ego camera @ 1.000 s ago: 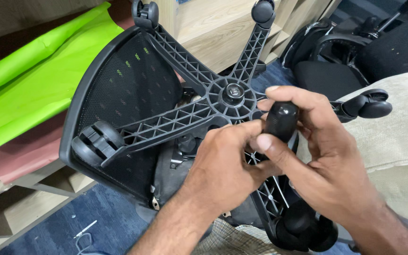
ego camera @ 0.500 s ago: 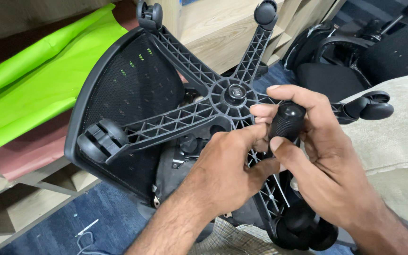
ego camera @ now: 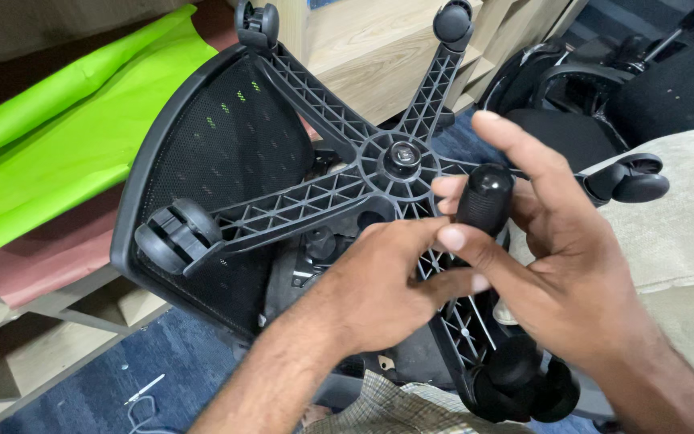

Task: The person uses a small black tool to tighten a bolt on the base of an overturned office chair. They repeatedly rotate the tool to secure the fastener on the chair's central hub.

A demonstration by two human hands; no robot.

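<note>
— What does the head view show at the centre?

— An upturned office chair: its black five-arm base (ego camera: 399,173) faces the camera, with the hub about mid-frame and the mesh seat (ego camera: 218,161) behind it on the left.

— And the hands?

— The right hand (ego camera: 556,265) grips a black cylindrical knob (ego camera: 485,199), thumb across its front, fingers curled behind, index finger stretched up past it. The knob stands just right of the hub, over one arm of the base. The left hand (ego camera: 387,289) is bent over the base just below the knob, fingertips beside the right thumb; whether it pinches anything, I cannot tell.

— Casters?

— One caster (ego camera: 174,237) at the left arm's end, one (ego camera: 255,18) at top left, one (ego camera: 453,20) at top, one (ego camera: 634,178) at right, and one (ego camera: 524,382) at the bottom under the right wrist.

— Around the chair?

— Green sheet (ego camera: 66,153) on the left, wooden boards (ego camera: 363,48) behind the base, another black chair (ego camera: 652,88) at top right, a beige cushion (ego camera: 684,233) at right, blue carpet (ego camera: 170,362) below.
</note>
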